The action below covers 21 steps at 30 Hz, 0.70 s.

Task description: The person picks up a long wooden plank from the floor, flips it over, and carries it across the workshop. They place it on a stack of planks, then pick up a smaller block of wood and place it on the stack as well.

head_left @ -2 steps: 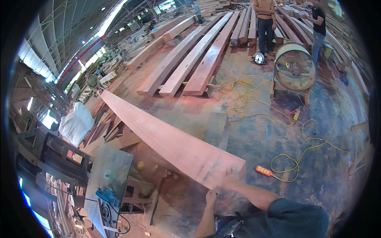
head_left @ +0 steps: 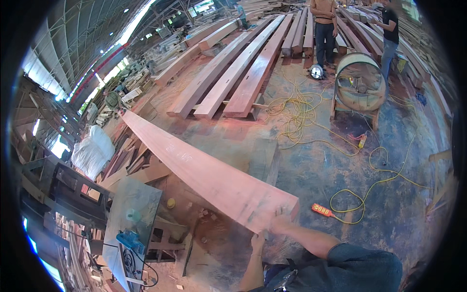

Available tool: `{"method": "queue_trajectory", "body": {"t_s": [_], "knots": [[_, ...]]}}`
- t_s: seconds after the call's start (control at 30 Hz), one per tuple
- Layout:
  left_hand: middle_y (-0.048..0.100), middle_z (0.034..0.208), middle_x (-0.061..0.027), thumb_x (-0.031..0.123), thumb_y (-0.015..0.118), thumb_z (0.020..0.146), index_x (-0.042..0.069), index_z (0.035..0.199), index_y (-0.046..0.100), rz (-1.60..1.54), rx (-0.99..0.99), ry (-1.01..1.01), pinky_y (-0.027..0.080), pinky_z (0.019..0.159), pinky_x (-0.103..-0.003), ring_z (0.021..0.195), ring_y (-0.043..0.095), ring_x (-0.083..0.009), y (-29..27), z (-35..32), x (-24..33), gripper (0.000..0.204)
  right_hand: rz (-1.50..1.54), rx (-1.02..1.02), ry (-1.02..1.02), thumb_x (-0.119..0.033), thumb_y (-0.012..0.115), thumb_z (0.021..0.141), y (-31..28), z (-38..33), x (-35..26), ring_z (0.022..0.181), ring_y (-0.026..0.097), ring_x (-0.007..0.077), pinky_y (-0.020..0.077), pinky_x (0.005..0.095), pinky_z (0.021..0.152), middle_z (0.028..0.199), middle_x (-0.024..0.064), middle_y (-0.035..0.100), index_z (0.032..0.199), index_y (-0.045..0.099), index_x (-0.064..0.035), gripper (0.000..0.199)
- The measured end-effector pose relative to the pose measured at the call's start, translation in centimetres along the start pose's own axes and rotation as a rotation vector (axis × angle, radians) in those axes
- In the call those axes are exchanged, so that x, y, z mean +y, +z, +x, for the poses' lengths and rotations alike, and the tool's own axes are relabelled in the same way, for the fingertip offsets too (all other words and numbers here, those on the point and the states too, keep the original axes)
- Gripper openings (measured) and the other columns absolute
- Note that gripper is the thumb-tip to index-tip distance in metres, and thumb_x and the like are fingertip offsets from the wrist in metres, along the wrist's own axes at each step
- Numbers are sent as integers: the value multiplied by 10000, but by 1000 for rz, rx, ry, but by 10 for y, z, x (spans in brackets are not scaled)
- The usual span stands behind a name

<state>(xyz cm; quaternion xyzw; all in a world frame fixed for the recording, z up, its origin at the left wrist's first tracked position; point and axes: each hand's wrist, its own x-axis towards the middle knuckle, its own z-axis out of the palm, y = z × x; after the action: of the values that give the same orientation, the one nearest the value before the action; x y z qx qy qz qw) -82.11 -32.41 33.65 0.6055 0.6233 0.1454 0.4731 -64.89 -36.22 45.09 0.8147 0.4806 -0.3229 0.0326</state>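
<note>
A long reddish wooden beam (head_left: pixel 214 180) runs from just in front of me to the far left, its thick near end by my hands. My left hand (head_left: pixel 258 239) is closed at the beam's lower near corner, and its fingertips are partly hidden. On the top face beside the end lies my right hand (head_left: pixel 280 221), fingers stretched out and somewhat blurred. Pale handwritten marks show on the beam's upper face. At the far end a person in patterned clothing (head_left: pixel 113 100) crouches or bends close to the wood.
An orange power strip (head_left: pixel 321 210) with a yellow cord (head_left: pixel 362 204) lies to my right. Beyond stand a drum fan (head_left: pixel 361 82), a circular saw (head_left: pixel 316 72), two people and several beams (head_left: pixel 219 92). At left, a blue power tool (head_left: pixel 130 241) rests on a bench (head_left: pixel 141 194).
My right hand's fingers have shifted slightly on the beam's top face and look less smeared. The whole view has moved a little; my left hand stays at the corner.
</note>
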Motion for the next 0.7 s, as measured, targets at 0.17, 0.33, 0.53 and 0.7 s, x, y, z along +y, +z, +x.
{"method": "queue_trajectory", "body": {"t_s": [0.17,0.33,0.53,0.7], "knots": [[702,924,-273,463,544,895,-128,963,679,77,123,-44,510,815,-427,923,688,-337,22,-2,2,610,72,-4,-28,-546,608,870,-15,-13,2,1490,141,457,216,581,1173,1632,230,136,1540,268,1,930],[692,929,-305,457,550,865,-113,947,687,-144,-2,-155,499,848,-467,955,690,-399,17,5,-1,592,-152,-18,-114,-513,598,873,-12,-3,-4,1472,170,477,173,579,1178,1592,269,233,1489,389,8,833],[695,964,-306,467,547,878,-113,964,697,72,-11,-59,511,845,-450,970,692,-403,10,0,5,605,-256,23,-98,-536,617,853,-8,-7,-9,1472,160,467,136,579,1183,1568,266,287,1466,408,38,865],[707,939,-261,458,573,895,-96,970,708,32,-71,-35,513,831,-418,937,695,-329,6,9,3,575,-50,17,11,-621,641,822,-10,-11,-10,1467,164,471,190,596,1171,1607,249,177,1518,267,49,1036]]}}
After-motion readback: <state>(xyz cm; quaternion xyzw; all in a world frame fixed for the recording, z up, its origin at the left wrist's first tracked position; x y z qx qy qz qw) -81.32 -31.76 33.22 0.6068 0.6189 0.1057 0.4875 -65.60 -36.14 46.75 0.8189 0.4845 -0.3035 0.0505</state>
